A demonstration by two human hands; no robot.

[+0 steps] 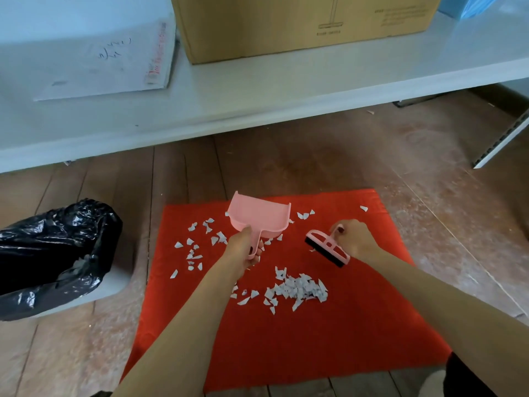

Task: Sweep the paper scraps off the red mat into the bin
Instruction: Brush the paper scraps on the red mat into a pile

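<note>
Both arms reached in from six o'clock, forearms bare and stretched forward over the red mat (315,339); the left hand (243,250) was wrapped tight round the handle of the pink dustpan (259,214), fingers curled under it, the scoop's open mouth pointing off toward twelve o'clock; whether the pan was touching the mat, I couldn't tell. Over at three o'clock of that pan, the right hand (356,239) was gripping the small pink brush (326,249) by its handle, wrist bent inward, the black bristle strip running along the brush's lower edge and facing down at the mat; contact there was hard to call too.

And the paper scraps (297,290): all on the mat, the thickest heap lying between the two forearms, at six o'clock of the hands; looser bits were scattered toward nine and ten o'clock of the dustpan, with a few strays out near one o'clock by the mat's far right corner.

The bin (54,253), lined with a black bag, sat on the wooden floor (429,181) at nine o'clock of the mat, just beside its left edge; up at twelve o'clock ran a white table (257,90) carrying a cardboard box (286,24) and a white parcel (100,58).
</note>
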